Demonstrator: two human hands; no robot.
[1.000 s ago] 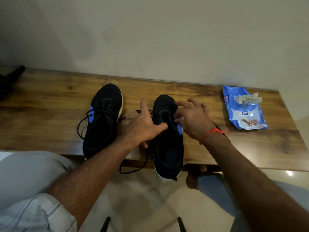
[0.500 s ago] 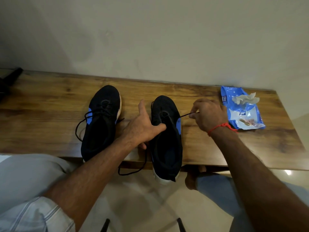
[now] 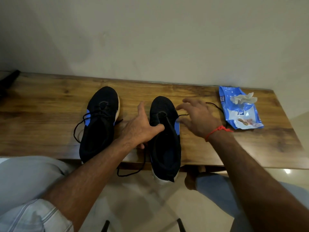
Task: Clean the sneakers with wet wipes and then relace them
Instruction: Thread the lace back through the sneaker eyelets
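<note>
Head view: two black sneakers lie on the wooden desk (image 3: 41, 114). The left hand (image 3: 139, 128) grips the right sneaker (image 3: 164, 139) at its collar, thumb inside. The right hand (image 3: 199, 118) hovers released, fingers spread, beside that shoe above its loose lace (image 3: 215, 106). The left sneaker (image 3: 98, 124) is laced. A wipes pack (image 3: 240, 113) sits far right.

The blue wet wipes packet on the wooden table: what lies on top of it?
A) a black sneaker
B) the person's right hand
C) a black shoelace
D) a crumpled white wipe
D: a crumpled white wipe rests on the far end of the blue wet wipes packet; the right hand stays beside it.
</note>
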